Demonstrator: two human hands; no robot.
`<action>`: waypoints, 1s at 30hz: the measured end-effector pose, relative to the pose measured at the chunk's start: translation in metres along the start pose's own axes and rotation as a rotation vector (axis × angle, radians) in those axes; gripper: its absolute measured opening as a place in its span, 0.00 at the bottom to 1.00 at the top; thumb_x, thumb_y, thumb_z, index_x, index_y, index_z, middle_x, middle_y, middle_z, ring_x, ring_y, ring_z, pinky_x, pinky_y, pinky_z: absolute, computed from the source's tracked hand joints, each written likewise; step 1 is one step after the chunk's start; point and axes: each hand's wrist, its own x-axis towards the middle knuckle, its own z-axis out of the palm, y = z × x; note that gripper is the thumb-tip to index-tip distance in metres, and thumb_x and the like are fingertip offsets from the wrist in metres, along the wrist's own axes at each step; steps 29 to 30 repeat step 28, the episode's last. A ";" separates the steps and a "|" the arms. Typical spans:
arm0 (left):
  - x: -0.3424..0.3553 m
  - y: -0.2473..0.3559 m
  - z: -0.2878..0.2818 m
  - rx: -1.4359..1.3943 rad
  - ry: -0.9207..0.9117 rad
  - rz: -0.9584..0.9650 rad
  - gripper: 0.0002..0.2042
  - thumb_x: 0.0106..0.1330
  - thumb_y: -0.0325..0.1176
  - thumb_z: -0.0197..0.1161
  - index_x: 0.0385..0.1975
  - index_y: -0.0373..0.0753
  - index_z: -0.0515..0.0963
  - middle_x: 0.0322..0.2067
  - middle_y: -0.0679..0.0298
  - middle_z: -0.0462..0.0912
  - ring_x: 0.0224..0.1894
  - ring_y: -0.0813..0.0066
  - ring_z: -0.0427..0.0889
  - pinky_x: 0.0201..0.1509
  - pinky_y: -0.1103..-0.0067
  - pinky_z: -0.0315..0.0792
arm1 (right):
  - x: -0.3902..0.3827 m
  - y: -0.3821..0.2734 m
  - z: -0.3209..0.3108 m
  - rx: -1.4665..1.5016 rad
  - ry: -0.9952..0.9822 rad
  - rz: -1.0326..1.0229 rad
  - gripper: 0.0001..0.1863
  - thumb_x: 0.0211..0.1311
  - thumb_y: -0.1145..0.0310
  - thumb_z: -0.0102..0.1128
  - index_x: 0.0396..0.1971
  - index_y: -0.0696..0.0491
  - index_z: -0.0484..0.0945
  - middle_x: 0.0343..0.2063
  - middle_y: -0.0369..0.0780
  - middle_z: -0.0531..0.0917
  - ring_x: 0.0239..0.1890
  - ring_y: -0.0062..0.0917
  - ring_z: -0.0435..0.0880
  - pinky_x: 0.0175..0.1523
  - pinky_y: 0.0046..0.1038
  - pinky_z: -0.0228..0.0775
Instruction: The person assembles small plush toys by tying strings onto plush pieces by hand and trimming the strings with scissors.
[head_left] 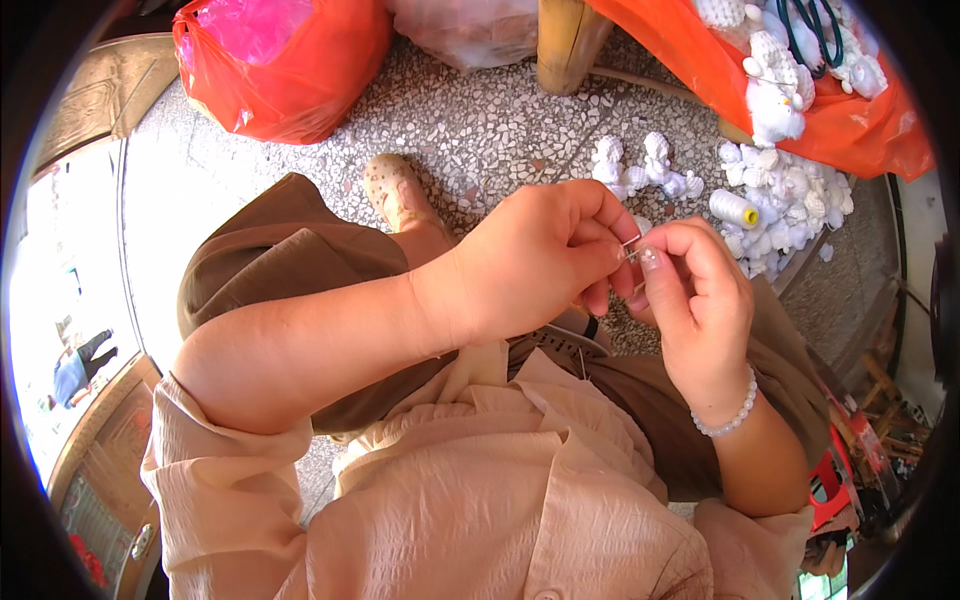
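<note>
My left hand (535, 258) reaches across from the left, thumb and fingertips pinched together. It meets my right hand (702, 295), whose thumb and forefinger are also closed in a pinch. Between the fingertips shows a thin, shiny needle-like piece (631, 246), held by my left hand. What my right fingertips hold is too small and too covered to make out. A bit of something white (642, 226) shows just behind the fingers. Both hands are above my lap, and a beaded bracelet (728, 412) circles my right wrist.
White crocheted pieces (650, 170) lie on the speckled floor (490, 130), with a larger heap (800, 195) and a white thread spool (734, 209) to the right. An orange bag (850, 125) holds more white pieces. Another red-orange bag (300, 80) stands far left, near a wooden leg (565, 50).
</note>
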 end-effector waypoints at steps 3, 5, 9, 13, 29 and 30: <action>0.001 0.001 -0.001 -0.001 -0.026 0.000 0.07 0.66 0.24 0.50 0.41 0.32 0.70 0.29 0.65 0.78 0.28 0.82 0.75 0.32 0.86 0.70 | 0.000 0.002 -0.003 -0.015 0.009 -0.014 0.03 0.57 0.81 0.55 0.31 0.60 0.74 0.27 0.39 0.76 0.25 0.20 0.77 0.29 0.20 0.70; 0.001 0.002 -0.001 0.043 -0.016 -0.027 0.07 0.66 0.25 0.51 0.41 0.32 0.70 0.28 0.64 0.78 0.27 0.82 0.75 0.32 0.86 0.70 | 0.000 0.002 -0.004 -0.044 0.008 -0.037 0.03 0.57 0.81 0.56 0.32 0.59 0.75 0.27 0.38 0.76 0.25 0.20 0.77 0.29 0.20 0.70; 0.004 0.001 -0.001 0.042 -0.033 -0.040 0.07 0.65 0.25 0.52 0.41 0.32 0.70 0.28 0.64 0.78 0.26 0.83 0.74 0.32 0.86 0.70 | -0.001 0.003 -0.006 -0.093 0.002 -0.069 0.04 0.56 0.80 0.57 0.32 0.59 0.75 0.28 0.38 0.76 0.26 0.21 0.77 0.29 0.21 0.69; 0.005 -0.002 -0.002 0.038 -0.025 -0.044 0.09 0.65 0.25 0.52 0.44 0.32 0.68 0.27 0.64 0.78 0.24 0.84 0.72 0.31 0.87 0.68 | 0.001 0.005 -0.007 -0.144 0.023 -0.165 0.07 0.55 0.80 0.58 0.34 0.58 0.75 0.30 0.39 0.76 0.29 0.25 0.77 0.32 0.23 0.70; -0.001 0.000 0.000 0.196 -0.049 0.012 0.15 0.65 0.23 0.51 0.51 0.35 0.60 0.27 0.64 0.78 0.24 0.85 0.70 0.28 0.88 0.65 | 0.003 0.011 -0.011 -0.017 -0.104 -0.080 0.07 0.56 0.80 0.58 0.36 0.59 0.76 0.31 0.41 0.77 0.33 0.28 0.79 0.37 0.26 0.72; -0.001 0.000 0.000 0.196 -0.049 0.012 0.15 0.65 0.23 0.51 0.51 0.35 0.60 0.27 0.64 0.78 0.24 0.85 0.70 0.28 0.88 0.65 | 0.003 0.011 -0.011 -0.017 -0.104 -0.080 0.07 0.56 0.80 0.58 0.36 0.59 0.76 0.31 0.41 0.77 0.33 0.28 0.79 0.37 0.26 0.72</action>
